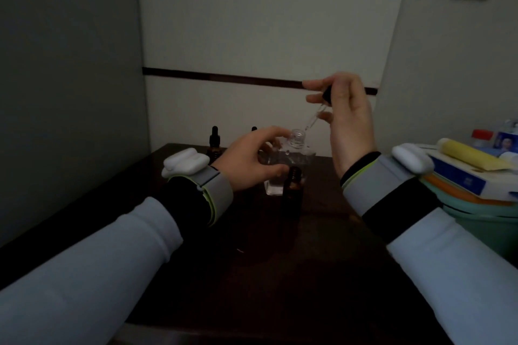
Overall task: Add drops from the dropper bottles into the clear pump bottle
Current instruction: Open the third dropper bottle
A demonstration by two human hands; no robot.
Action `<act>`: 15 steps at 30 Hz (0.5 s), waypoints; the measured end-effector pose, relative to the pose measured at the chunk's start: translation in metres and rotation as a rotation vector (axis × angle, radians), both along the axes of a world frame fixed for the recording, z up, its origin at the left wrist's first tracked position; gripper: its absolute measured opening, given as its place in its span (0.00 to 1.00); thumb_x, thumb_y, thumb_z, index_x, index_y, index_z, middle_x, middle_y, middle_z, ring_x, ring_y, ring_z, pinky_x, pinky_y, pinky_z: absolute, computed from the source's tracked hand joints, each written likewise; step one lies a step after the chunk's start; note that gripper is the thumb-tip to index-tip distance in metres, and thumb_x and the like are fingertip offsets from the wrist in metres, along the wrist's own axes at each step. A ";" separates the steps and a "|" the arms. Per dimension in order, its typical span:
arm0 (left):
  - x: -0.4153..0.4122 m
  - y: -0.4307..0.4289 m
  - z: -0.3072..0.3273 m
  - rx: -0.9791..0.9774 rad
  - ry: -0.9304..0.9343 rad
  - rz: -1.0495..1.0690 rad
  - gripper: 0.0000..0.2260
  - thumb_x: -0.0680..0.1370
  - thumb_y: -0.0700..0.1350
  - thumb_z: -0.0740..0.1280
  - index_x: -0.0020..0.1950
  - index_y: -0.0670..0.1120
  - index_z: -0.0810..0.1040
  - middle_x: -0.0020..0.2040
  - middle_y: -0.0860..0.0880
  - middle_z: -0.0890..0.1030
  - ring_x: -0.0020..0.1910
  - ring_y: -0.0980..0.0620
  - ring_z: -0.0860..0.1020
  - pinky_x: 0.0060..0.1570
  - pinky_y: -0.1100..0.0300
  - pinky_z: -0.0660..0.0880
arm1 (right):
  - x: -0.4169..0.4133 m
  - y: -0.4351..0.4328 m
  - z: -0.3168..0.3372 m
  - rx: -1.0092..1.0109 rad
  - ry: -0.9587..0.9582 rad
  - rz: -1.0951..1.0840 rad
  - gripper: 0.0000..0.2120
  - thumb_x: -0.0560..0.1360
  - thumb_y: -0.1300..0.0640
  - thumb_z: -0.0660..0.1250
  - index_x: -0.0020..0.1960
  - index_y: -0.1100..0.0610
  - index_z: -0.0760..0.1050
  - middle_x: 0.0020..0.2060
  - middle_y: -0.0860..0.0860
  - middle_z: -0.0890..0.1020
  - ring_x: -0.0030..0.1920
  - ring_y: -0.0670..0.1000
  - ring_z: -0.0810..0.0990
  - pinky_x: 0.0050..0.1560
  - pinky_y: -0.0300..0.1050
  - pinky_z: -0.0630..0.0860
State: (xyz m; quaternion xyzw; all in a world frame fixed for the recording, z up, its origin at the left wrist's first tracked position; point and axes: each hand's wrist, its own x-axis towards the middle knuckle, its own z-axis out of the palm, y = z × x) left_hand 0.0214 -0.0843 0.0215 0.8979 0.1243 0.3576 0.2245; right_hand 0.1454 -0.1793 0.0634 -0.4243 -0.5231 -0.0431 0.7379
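Note:
The clear pump bottle (296, 148) stands uncapped on the dark table, its open neck facing up. My left hand (249, 158) curls round its left side and holds it. My right hand (343, 117) pinches the black bulb of a glass dropper (315, 116). The dropper slants down to the left, with its tip just above the bottle's mouth. An open amber dropper bottle (293, 190) stands right in front of the clear bottle. Two more capped dropper bottles, one (214, 140) at the left and one (254, 129) mostly hidden by my left hand, stand at the back.
The dark table (252, 274) sits in a corner between a grey wall at the left and a white wall behind. At the right edge a green bin (482, 221) carries boxes, a yellow tube (468, 155) and small jars.

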 end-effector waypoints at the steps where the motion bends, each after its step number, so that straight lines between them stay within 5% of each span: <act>1: 0.000 0.001 0.001 -0.004 0.001 -0.002 0.22 0.72 0.43 0.73 0.62 0.57 0.71 0.56 0.50 0.75 0.53 0.52 0.77 0.52 0.58 0.77 | -0.002 0.002 -0.003 -0.027 -0.022 0.011 0.12 0.83 0.55 0.51 0.44 0.49 0.69 0.45 0.44 0.83 0.44 0.44 0.79 0.42 0.35 0.71; 4: 0.000 0.004 0.000 -0.020 -0.009 -0.015 0.21 0.71 0.44 0.74 0.58 0.61 0.70 0.56 0.51 0.76 0.51 0.54 0.78 0.50 0.58 0.78 | -0.003 0.008 -0.013 -0.133 -0.076 0.071 0.12 0.82 0.56 0.54 0.46 0.52 0.74 0.47 0.46 0.82 0.46 0.40 0.78 0.44 0.30 0.71; 8: 0.001 0.007 0.000 -0.068 -0.034 -0.040 0.22 0.69 0.43 0.75 0.57 0.61 0.72 0.54 0.50 0.78 0.48 0.56 0.79 0.45 0.61 0.77 | -0.002 0.015 -0.028 -0.262 -0.069 0.109 0.12 0.81 0.58 0.57 0.47 0.56 0.79 0.49 0.49 0.83 0.52 0.47 0.79 0.51 0.35 0.75; 15: 0.002 0.008 -0.001 -0.088 -0.057 -0.044 0.22 0.69 0.42 0.76 0.56 0.58 0.73 0.53 0.49 0.79 0.46 0.56 0.78 0.43 0.64 0.75 | -0.005 0.015 -0.028 -0.244 -0.030 0.172 0.11 0.81 0.61 0.57 0.47 0.62 0.77 0.44 0.53 0.83 0.47 0.45 0.82 0.51 0.38 0.78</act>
